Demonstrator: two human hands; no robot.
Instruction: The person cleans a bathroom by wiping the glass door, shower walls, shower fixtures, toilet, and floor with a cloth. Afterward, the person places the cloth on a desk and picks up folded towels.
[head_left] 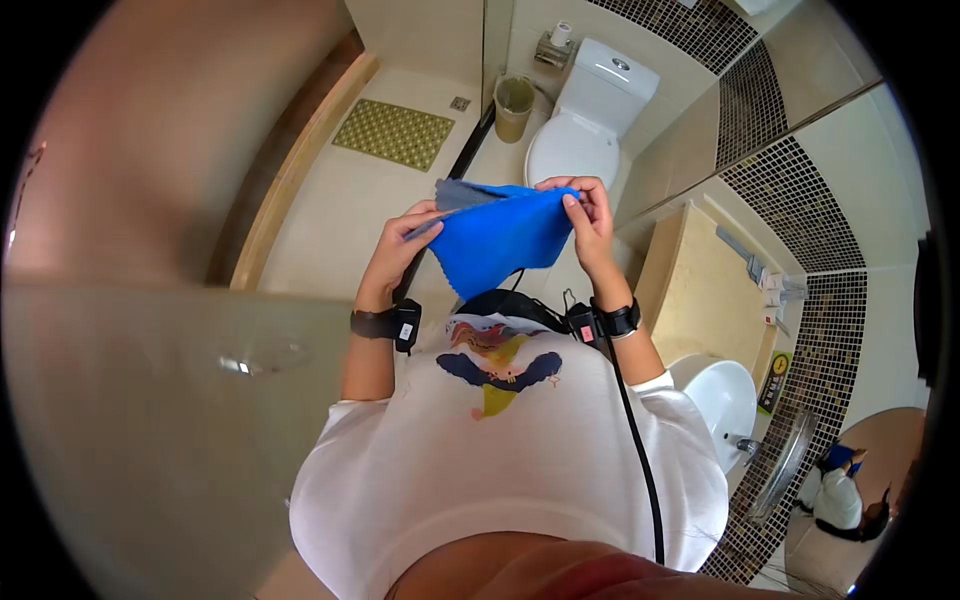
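Note:
A blue cloth (508, 238) with zigzag edges hangs between my two hands in front of my chest; a grey layer (460, 195) shows along its upper left edge. My left hand (405, 245) pinches the left corner between thumb and fingers. At the upper right corner, my right hand (585, 212) grips the cloth, thumb in front and fingers behind. The cloth sags a little between the hands and its lower edge hangs free.
Ahead stand a white toilet (575, 150) and a bin (513, 108). A green mat (393, 134) lies on the floor at the upper left. To the right are a counter (700, 280), a white sink (718, 405) and a round mirror (880, 450). A glass panel (150, 400) is at the left.

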